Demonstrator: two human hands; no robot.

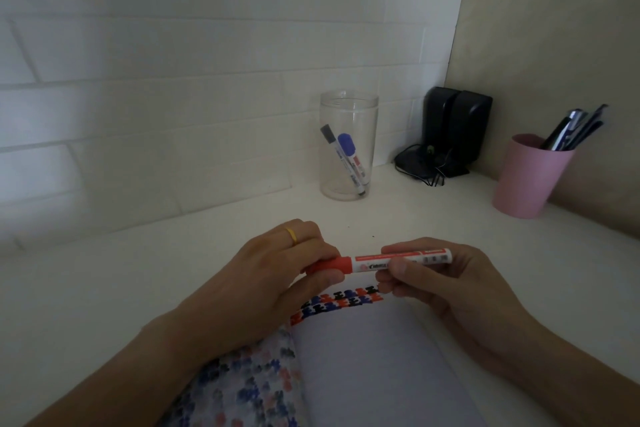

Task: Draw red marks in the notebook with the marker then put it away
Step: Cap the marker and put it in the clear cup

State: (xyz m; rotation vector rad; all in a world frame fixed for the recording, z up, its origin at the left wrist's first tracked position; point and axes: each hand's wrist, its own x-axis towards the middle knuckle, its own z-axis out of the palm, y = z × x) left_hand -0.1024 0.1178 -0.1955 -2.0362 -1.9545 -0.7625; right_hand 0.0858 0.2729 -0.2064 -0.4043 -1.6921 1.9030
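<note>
The marker (384, 262), a white barrel with a red label and a red cap (329, 265), lies level above the far edge of the open notebook (363, 357). The left hand (277, 274) has its grip closed on the cap, the right hand (446, 284) pinches the barrel. A clear jar (348, 146) stands far on the tabletop (138, 270).

Bare desk (138, 288) is lying open to the left and between the hands and the glass jar (348, 146). Two markers (349, 159) are leaning inside the jar, leaving its mouth open. At right, a pink cup (526, 180) of pens and black speakers (457, 128) are crowding the corner.
</note>
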